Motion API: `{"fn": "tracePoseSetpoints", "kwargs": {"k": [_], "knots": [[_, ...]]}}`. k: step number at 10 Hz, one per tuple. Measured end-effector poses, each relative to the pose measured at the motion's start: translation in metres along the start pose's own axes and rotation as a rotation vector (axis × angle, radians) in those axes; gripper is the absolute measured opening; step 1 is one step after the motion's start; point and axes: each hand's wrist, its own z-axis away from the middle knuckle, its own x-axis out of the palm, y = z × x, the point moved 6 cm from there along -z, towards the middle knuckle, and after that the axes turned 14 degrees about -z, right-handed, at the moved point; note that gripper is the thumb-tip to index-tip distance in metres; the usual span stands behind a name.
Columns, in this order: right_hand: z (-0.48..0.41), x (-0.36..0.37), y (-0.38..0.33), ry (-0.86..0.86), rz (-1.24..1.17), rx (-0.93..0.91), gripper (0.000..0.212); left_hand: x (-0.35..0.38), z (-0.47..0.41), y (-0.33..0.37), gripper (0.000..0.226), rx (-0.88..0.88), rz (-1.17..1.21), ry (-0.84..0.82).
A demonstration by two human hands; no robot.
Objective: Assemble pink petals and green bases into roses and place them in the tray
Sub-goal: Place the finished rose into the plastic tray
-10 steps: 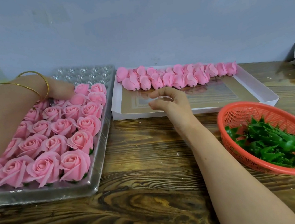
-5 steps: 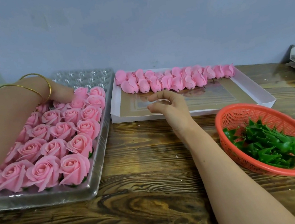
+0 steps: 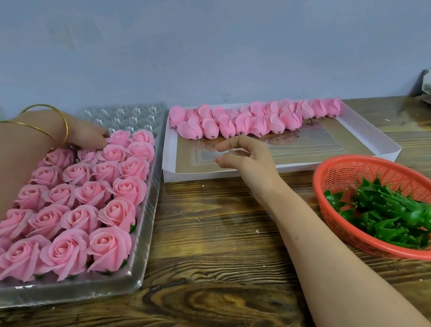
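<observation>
I saw the left hand lying over the far rows of finished roses in the clear tray at the left of the table. Its fingertips touched a bloom, but I could not tell whether it gripped one. The right hand hovered above the near edge of the white box, fingers loosely curled, thumb and forefinger apart, holding nothing. Pink petals lined the box's far side. Green bases lay in the red basket on the right.

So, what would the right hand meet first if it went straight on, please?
Probably the row of loose pink petal buds at the back of the shallow white cardboard box; the right hand hangs above its floor.
</observation>
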Motion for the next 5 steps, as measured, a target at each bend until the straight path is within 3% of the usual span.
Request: {"fn": "tracePoseSetpoints", "kwargs": {"k": [3,5], "knots": [[0.001,-0.001,-0.001,-0.001,0.01,0.001,0.018,-0.032,0.016,0.002,0.039,-0.008,0.008,-0.002],[0.003,0.001,-0.003,0.017,0.014,0.005,0.021,-0.109,0.063,0.053,0.031,0.131,0.085,0.466]]}}
